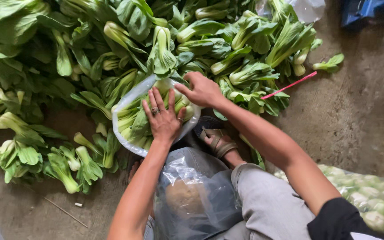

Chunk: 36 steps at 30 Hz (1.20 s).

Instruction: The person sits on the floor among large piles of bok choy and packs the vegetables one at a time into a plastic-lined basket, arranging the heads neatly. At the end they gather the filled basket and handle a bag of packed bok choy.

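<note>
The left hand [163, 119] is lying flat, fingers spread wide and gripping nothing, pressing down on the bok choy [135, 126] packed inside a clear plastic bag [125, 100]. The bag is resting on the ground just in front of the person's sandalled foot [218, 141], its mouth open towards the big loose heap of greens [90, 49] beyond the fingertips. The right hand [203, 90] is curling over the far edge of the bag mouth, fingers bent and pinching either the film or a stalk (which one, I cannot tell).

The bundle is looking bulky but fairly light; the white stalks are firm and crisp and would probably snap if squeezed hard, while the leaves are soft and bruise easily. The film is thin, slick and floppy, so the sound hold is likely the rim gathered in the fingers, with a palm under or on top of the load rather than a grip on any single leaf.

More empty bags [196, 195] are lying across the lap under the wrists, and a thin pink strip [290, 85] is sitting on the concrete out past the right knuckles.
</note>
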Tool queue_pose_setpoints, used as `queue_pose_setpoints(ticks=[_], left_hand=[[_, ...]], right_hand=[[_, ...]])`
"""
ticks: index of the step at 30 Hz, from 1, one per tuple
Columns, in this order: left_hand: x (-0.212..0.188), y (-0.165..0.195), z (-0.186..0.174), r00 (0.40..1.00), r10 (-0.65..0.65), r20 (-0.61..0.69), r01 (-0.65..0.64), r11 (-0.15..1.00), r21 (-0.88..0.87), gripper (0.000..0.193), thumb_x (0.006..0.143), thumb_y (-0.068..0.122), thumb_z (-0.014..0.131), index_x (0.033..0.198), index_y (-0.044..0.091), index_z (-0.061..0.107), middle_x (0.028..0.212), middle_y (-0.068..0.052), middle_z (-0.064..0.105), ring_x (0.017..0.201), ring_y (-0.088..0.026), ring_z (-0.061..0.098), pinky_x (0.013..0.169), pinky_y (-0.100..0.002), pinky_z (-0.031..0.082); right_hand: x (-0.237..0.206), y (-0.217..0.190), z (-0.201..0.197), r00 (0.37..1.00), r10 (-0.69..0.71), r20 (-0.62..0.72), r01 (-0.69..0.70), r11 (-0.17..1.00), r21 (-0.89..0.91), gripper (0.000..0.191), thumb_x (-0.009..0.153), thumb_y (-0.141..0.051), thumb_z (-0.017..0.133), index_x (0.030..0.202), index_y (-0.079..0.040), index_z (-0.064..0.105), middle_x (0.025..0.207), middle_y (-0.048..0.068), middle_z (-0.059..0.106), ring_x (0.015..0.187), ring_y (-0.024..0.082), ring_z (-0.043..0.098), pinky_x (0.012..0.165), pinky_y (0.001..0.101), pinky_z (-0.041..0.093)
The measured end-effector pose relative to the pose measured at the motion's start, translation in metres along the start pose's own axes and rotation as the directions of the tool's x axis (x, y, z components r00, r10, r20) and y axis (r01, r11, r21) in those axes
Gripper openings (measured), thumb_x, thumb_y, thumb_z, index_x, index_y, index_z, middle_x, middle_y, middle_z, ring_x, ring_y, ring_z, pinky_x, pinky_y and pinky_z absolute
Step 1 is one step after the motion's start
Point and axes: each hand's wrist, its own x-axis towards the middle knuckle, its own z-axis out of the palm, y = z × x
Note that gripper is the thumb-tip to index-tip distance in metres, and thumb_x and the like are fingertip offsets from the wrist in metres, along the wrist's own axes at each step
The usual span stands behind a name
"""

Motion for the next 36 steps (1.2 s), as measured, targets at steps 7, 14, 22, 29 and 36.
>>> queue_pose_setpoints(ticks=[7, 14, 22, 29, 36], left_hand=[[0.009, -0.007, -0.002, 0.999, 0.036, 0.020, -0.036, 0.999, -0.006, 0.076, 0.107, 0.060, 0.046, 0.166, 0.016, 0.027, 0.166, -0.033, 0.019, 0.155, -0.048, 0.019, 0.125, -0.066, 0.013], [0.011, -0.010, 0.002, 0.994, 0.003, 0.107, 0.007, 0.996, -0.092, 0.081, 0.109, 0.058, 0.045, 0.164, 0.004, 0.022, 0.165, -0.035, 0.020, 0.156, -0.052, 0.016, 0.124, -0.070, 0.010], [0.026, -0.041, -0.021, 0.976, -0.114, 0.184, 0.208, 0.731, -0.650, 0.059, 0.099, 0.044, 0.058, 0.145, 0.006, 0.055, 0.154, -0.028, 0.044, 0.150, -0.039, 0.033, 0.124, -0.058, 0.014], [0.010, -0.067, -0.054, 0.938, -0.148, 0.313, 0.332, 0.639, -0.694, 0.046, 0.104, 0.041, 0.050, 0.139, 0.014, 0.061, 0.149, -0.015, 0.063, 0.144, -0.029, 0.055, 0.125, -0.046, 0.042], [-0.016, -0.010, 0.000, 0.979, -0.066, 0.192, 0.094, 0.986, -0.140, 0.072, 0.099, 0.057, 0.051, 0.163, 0.028, 0.034, 0.168, -0.031, 0.007, 0.155, -0.048, 0.006, 0.121, -0.068, 0.000]], right_hand=[[0.069, -0.008, 0.020, 0.977, -0.058, 0.206, 0.078, 0.993, -0.091, 0.035, 0.099, -0.039, 0.058, 0.093, -0.007, 0.072, 0.084, 0.021, 0.072, 0.074, 0.040, 0.070, 0.068, 0.0514, 0.054], [0.038, -0.026, 0.043, 0.910, -0.371, 0.185, 0.415, 0.817, -0.401, 0.014, 0.100, -0.016, 0.057, 0.103, -0.003, 0.063, 0.088, 0.016, 0.072, 0.076, 0.036, 0.073, 0.064, 0.0493, 0.056], [-0.034, -0.006, -0.026, 0.989, 0.114, -0.088, -0.080, 0.943, 0.321, 0.054, 0.096, -0.043, 0.069, 0.132, -0.005, 0.058, 0.101, 0.017, 0.074, 0.087, 0.028, 0.073, 0.077, 0.0381, 0.057], [-0.060, 0.006, 0.006, 0.920, 0.319, 0.228, -0.243, 0.920, -0.306, 0.062, 0.100, -0.063, 0.049, 0.099, -0.005, 0.070, 0.089, 0.023, 0.073, 0.088, 0.045, 0.068, 0.075, 0.0557, 0.052], [-0.041, 0.011, 0.027, 0.970, 0.175, 0.166, -0.125, 0.953, -0.277, 0.063, 0.104, -0.053, 0.044, 0.078, -0.003, 0.073, 0.076, 0.028, 0.068, 0.075, 0.049, 0.066, 0.070, 0.0575, 0.053]])
